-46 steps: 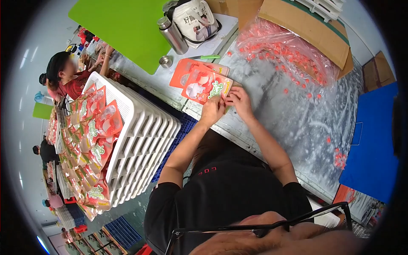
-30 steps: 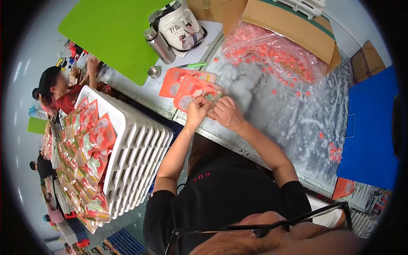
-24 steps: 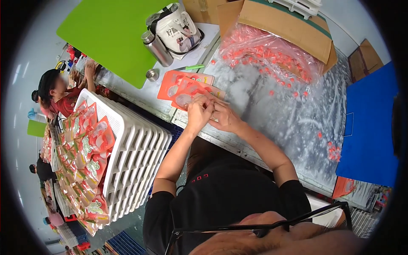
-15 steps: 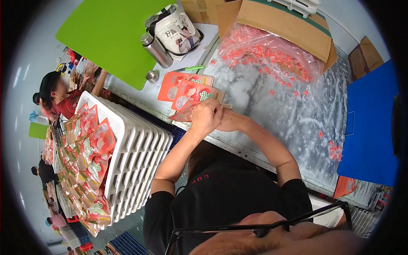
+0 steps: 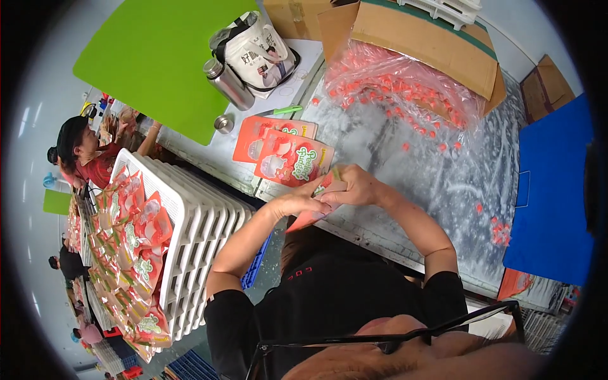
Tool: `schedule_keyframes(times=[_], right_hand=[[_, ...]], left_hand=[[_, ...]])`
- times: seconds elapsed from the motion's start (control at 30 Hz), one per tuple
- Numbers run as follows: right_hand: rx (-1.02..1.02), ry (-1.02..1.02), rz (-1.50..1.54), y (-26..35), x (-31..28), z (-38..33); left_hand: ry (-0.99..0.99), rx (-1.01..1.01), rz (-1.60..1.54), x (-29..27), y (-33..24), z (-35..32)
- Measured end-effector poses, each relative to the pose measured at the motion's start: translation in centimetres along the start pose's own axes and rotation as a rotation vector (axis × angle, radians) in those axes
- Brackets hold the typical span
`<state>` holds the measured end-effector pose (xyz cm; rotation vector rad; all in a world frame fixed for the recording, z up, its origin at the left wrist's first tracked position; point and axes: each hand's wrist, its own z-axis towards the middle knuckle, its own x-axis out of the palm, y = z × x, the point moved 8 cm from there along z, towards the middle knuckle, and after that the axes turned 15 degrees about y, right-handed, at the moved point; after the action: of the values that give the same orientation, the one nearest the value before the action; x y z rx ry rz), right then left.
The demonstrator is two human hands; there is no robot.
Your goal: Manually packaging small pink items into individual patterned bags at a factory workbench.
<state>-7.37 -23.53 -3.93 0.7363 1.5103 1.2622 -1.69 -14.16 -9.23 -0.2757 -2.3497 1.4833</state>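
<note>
The table (image 5: 418, 196), grey with whitish smears, is the largest item on the floor. Off its near edge, toward the left, I record a stack of white trays (image 5: 209, 234), the top one covered with red-fronted packs (image 5: 142, 218). A green board (image 5: 152, 57) is noted at the table's left end and a blue board (image 5: 551, 196) at its right end. An open carton (image 5: 424, 38) sits at the far edge; a clear sack (image 5: 392, 69) of small red pieces spills from it onto the table. Toward the far left corner are a white bag (image 5: 256, 54) and, just beside it, a steel flask (image 5: 229, 85).

Two flat pouches (image 5: 294, 158) lie near the near edge, left of centre, the front one overlapping the other. A third, the held pouch (image 5: 306, 219), is tilted in the worker's grip by the near edge, its lower end past that edge. The left hand (image 5: 296, 202) is closed on its left side; the right hand (image 5: 359, 187) pinches its upper end, fingers curled.

Smaller items: a green-handled knife (image 5: 286, 110) beyond the flat pouches, a metal cup (image 5: 223, 123) near the flask, and loose red pieces (image 5: 500, 232) near the right end.
</note>
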Motion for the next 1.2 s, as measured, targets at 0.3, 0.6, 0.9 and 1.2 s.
schedule_keyframes(times=[0.3,0.6,0.9,1.2], right_hand=[[-0.013,0.253,-0.273,0.8,-0.8,2.2],[0.173,-0.691,-0.267,-8.0,-15.8,0.9],[0.517,-0.639,-0.995,-17.8,-17.4,2.9],[0.471,-0.573,-0.68,-15.3,-7.5,-9.0]], left_hand=[[-0.137,0.206,-0.378,-2.0,0.8,-1.3],[-0.561,0.329,0.016,-2.7,-2.9,-4.2],[-0.672,0.415,0.017,-1.2,-1.5,-5.8],[-0.608,0.448,-0.044,-0.3,-1.0,-4.9]])
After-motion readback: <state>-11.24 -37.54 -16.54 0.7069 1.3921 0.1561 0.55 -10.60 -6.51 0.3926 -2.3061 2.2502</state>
